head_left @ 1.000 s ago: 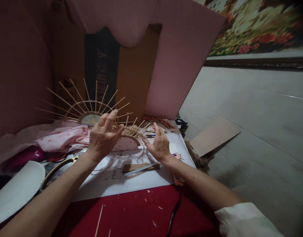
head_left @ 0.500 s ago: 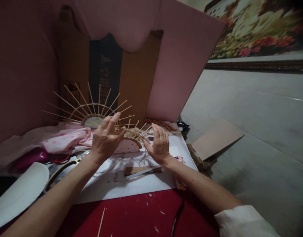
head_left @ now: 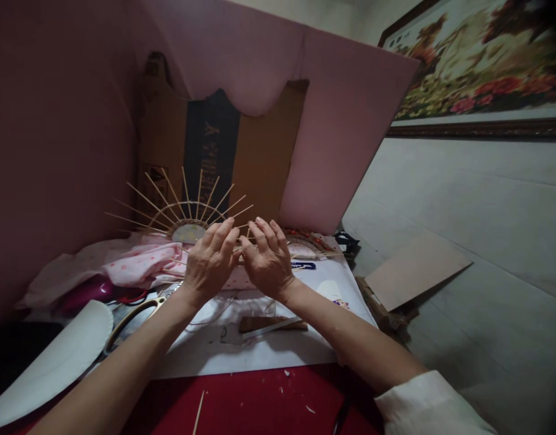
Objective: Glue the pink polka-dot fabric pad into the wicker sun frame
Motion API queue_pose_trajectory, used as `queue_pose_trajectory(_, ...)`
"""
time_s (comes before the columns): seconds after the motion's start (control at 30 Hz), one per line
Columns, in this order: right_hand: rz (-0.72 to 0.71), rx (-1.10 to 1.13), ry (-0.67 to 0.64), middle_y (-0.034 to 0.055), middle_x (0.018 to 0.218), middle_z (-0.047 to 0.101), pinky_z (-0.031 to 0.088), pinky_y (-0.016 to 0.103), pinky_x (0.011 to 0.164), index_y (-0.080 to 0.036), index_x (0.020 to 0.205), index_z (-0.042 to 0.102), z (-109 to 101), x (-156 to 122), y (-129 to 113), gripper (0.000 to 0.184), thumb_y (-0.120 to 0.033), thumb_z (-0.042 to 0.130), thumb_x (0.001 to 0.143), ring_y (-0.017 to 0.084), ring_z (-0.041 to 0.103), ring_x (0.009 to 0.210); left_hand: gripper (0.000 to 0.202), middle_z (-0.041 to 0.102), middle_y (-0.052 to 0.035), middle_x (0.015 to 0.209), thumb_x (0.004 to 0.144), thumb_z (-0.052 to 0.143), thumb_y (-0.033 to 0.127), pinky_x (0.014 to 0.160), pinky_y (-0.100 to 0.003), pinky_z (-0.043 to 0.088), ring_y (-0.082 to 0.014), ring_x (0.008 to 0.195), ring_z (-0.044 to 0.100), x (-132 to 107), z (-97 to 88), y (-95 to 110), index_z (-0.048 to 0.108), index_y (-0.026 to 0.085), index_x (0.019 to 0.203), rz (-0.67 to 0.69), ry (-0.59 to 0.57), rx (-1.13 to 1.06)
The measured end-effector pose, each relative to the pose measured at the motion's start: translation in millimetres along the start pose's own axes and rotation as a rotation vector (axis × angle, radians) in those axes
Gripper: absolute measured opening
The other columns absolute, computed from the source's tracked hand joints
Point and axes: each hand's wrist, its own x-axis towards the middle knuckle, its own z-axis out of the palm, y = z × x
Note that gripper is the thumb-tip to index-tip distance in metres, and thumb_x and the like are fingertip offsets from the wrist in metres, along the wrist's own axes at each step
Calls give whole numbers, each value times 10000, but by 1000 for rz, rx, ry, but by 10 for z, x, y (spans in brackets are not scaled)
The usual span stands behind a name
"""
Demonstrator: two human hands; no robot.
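Note:
My left hand (head_left: 211, 261) and my right hand (head_left: 268, 261) are close together, fingers bent and thumbs almost meeting, over a half-round frame (head_left: 237, 280) of thin sticks with pink dotted cloth. They cover most of that frame, and what their fingertips pinch is hidden. Behind my left hand stands a second half-round piece (head_left: 191, 232), its thin sticks spreading like rays through a curved hoop. Loose twine (head_left: 221, 311) trails on the white sheet below my hands.
Scissors (head_left: 132, 320) and a white paper plate (head_left: 64, 356) lie left, near pink dotted cloth (head_left: 144, 263). A brown strip (head_left: 273, 323) is in front, a blue cutter (head_left: 304, 266) right. Pink board (head_left: 341, 139) stands behind; a loose stick (head_left: 199, 412) lies on the red surface (head_left: 246, 405).
My hands have come together over the half-round frame, the right moving left and its fingers bending. The blue cutter now shows. The whole view has shifted slightly.

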Motion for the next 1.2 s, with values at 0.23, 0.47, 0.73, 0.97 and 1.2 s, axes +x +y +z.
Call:
queue_pose_trajectory(0.23, -102, 6, -48, 144, 1347, 519, 220, 475, 1134, -83, 1071, 641, 18, 76, -19, 277, -177, 475, 870, 280, 276, 1364, 535, 516, -199, 1322, 855, 533, 216, 902, -424, 456, -318, 1226, 464, -27, 17, -5, 349, 144, 1352, -2, -6, -33)
queue_pose_trajectory(0.47, -92, 36, -7, 84, 1209, 635, 208, 495, 1128, -165, 832, 703, 42, 123, 31, 196, -186, 510, 860, 262, 427, 1265, 496, 417, -211, 1409, 846, 535, 230, 1005, -495, 334, -324, 1304, 369, 39, -229, -117, 420, 157, 1323, -1, -75, -76)
queue_pose_trajectory(0.73, -91, 46, -23, 69, 1180, 645, 217, 527, 1099, -191, 735, 682, 2, 111, 48, 197, -160, 522, 845, 256, 453, 1226, 738, 444, -193, 1390, 788, 618, 379, 1009, -449, 350, -306, 1276, 405, -263, -350, -380, 291, 150, 1410, -110, -95, -107)
queue_pose_trajectory(0.97, -74, 39, -18, 62, 1175, 648, 205, 524, 1099, -194, 735, 675, 14, 104, 43, 195, -171, 523, 855, 248, 454, 1221, 687, 492, -206, 1354, 841, 555, 295, 970, -441, 371, -304, 1245, 451, -364, -147, -265, 246, 137, 1434, -66, -144, 0)
queue_pose_trajectory(1.2, -52, 44, -1, 61, 1162, 652, 210, 522, 1096, -197, 736, 672, 74, 84, 53, 173, -203, 544, 852, 247, 448, 1221, 539, 569, -208, 1261, 850, 521, 236, 915, -430, 435, -305, 1134, 553, -353, -129, -312, 392, 125, 1361, -61, -88, -38)
